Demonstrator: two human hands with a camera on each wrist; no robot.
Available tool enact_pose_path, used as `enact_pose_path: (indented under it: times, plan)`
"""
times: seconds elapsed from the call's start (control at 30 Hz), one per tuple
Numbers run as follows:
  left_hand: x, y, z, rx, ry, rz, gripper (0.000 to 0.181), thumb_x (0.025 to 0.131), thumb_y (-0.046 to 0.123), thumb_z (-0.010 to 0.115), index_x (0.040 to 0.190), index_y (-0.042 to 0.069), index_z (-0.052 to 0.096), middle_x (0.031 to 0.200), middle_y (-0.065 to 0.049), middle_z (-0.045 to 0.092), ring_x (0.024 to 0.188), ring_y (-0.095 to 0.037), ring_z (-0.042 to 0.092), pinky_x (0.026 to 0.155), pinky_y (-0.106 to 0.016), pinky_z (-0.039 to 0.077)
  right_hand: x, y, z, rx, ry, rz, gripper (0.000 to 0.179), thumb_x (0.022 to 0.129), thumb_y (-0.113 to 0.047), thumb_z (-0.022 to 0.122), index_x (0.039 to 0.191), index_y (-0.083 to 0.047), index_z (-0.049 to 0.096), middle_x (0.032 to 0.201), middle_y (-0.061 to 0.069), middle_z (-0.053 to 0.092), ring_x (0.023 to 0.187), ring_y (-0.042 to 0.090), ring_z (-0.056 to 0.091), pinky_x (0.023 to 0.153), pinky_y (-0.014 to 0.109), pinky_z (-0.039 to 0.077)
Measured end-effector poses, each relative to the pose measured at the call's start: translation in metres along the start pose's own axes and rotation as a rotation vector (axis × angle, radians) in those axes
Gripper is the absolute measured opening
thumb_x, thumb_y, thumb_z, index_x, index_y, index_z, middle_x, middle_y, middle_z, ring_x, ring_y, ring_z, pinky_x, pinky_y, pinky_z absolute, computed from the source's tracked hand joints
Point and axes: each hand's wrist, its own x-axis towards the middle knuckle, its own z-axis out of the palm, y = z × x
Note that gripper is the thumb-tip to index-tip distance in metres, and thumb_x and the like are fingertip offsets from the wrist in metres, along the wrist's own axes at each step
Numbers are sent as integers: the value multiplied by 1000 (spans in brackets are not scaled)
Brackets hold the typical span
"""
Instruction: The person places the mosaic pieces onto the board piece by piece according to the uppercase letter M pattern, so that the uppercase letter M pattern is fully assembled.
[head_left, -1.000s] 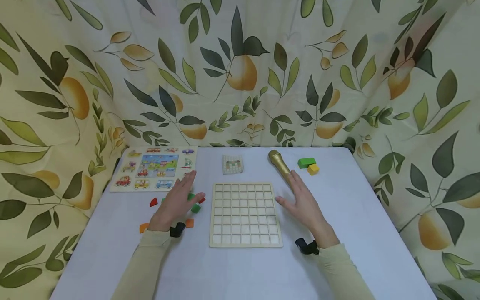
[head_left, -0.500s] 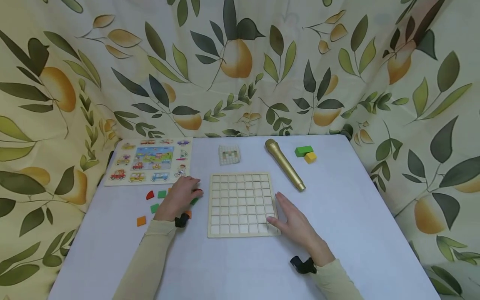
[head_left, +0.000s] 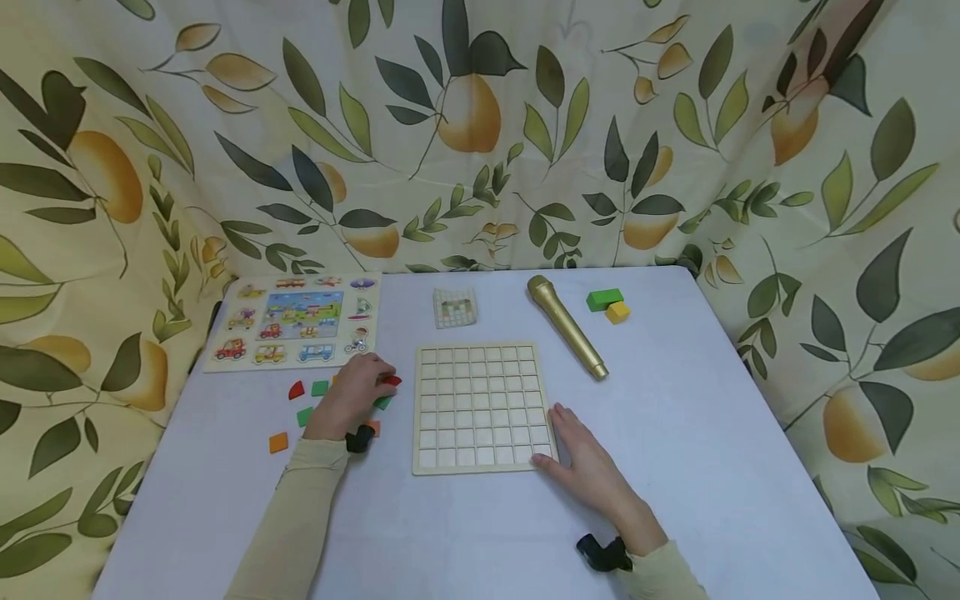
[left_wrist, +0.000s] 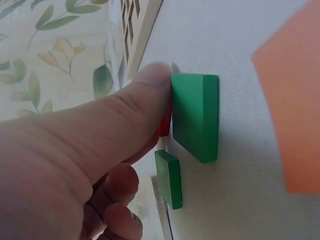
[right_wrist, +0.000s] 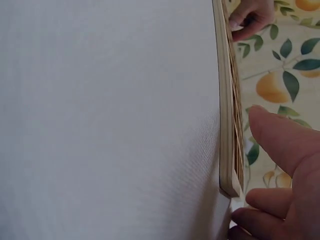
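My left hand (head_left: 351, 397) is over the small coloured tiles left of the wooden grid board (head_left: 482, 410). Its thumb and finger pinch a red tile (left_wrist: 165, 124), mostly hidden behind the thumb in the left wrist view. A green tile (left_wrist: 187, 116) lies right beside the thumb, a second green piece (left_wrist: 168, 179) farther off. Close by the wrist is an orange tile (left_wrist: 295, 105). My right hand (head_left: 588, 465) lies along the board's lower right edge, fingers straight, thumb over the rim. In the right wrist view the board's side (right_wrist: 227, 125) stands next to that thumb.
A vehicle picture puzzle (head_left: 213, 363) lies at the back left. Behind the grid board is a small patterned card (head_left: 455, 309). A gold microphone (head_left: 570, 329) lies to its right, near green (head_left: 604, 299) and yellow blocks (head_left: 618, 312). Loose red (head_left: 296, 389) and orange tiles (head_left: 278, 442) lie at the left.
My left hand has come down onto the tiles and now pinches the red one. The right hand has moved from beside the microphone down to the board's right edge. The head view has tilted slightly.
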Motion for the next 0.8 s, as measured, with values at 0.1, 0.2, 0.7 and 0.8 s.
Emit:
enact_pose_path:
  times: [0.1, 0.2, 0.7, 0.8]
  plan:
    - [0, 1, -2, -10, 12, 12, 28, 86, 18, 77, 109, 3, 73, 100, -8, 63, 94, -25, 54, 83, -38, 47, -2, 2, 1, 4, 8, -3, 84, 88, -38, 73, 147, 6, 35, 153, 22, 30, 140, 39, 26, 108, 55, 27]
    - [1, 0, -2, -7, 18, 7, 26, 86, 17, 77, 108, 3, 73, 99, -7, 63, 93, -24, 53, 83, -38, 47, -3, 3, 3, 6, 16, -18, 82, 88, -38, 73, 147, 5, 36, 153, 22, 30, 140, 39, 26, 107, 56, 27]
    - [4, 3, -2, 28, 20, -36, 20, 89, 16, 74, 107, 7, 71, 98, -5, 63, 91, -23, 53, 83, -37, 47, -6, 4, 5, 4, 7, -12, 80, 87, -32, 75, 147, 4, 37, 155, 18, 28, 142, 37, 22, 108, 56, 26]
    - [4, 6, -4, 31, 13, -39, 21, 91, 15, 72, 110, 7, 71, 99, -6, 63, 91, -24, 53, 83, -38, 48, -6, 4, 6, 7, 10, -12, 79, 88, -32, 75, 147, 4, 37, 155, 18, 28, 142, 37, 22, 108, 56, 26]
